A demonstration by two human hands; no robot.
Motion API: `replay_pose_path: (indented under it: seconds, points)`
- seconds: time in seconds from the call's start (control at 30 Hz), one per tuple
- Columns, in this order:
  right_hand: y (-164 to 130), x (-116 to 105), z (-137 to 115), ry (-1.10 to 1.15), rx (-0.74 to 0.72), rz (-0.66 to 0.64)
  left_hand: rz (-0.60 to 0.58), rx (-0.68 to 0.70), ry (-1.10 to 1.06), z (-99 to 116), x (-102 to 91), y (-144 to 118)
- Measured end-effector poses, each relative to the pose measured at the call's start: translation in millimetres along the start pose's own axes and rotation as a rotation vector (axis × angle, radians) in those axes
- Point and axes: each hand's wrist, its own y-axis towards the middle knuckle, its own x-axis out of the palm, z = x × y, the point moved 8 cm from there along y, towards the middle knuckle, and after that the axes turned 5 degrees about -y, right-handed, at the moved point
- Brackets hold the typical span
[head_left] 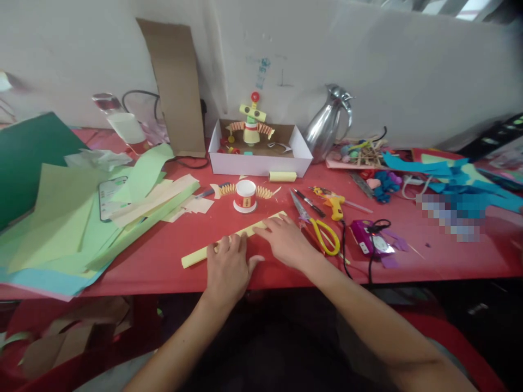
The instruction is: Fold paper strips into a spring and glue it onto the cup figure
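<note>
Red surface (155,272) sits by a pale wall (368,43). Your left hand (227,268) and right hand (284,239) press down, spread and not grabbing, on the yellow paper roll (195,257) near the red-and-white cup (245,199), maybe so the roll can't uncurl. Scissors (303,211) lie close, likely handy.

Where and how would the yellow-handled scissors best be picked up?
Probably by the yellow loops, from the near side with the right hand, the nearer one. The scissors lie with the loops toward the person and the blades pointing away.
</note>
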Motion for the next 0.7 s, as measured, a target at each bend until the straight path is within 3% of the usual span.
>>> replay_pose_path:
  seconds: [0.27,0.7]
  points:
    - [-6,0,4,-0.042,0.050,-0.040,0.021,-0.065,-0.016,-7,-0.8,-17]
    - [-9,-3,16,-0.034,0.001,0.034,0.044,-0.165,-0.079,-56,-7.5,-66]
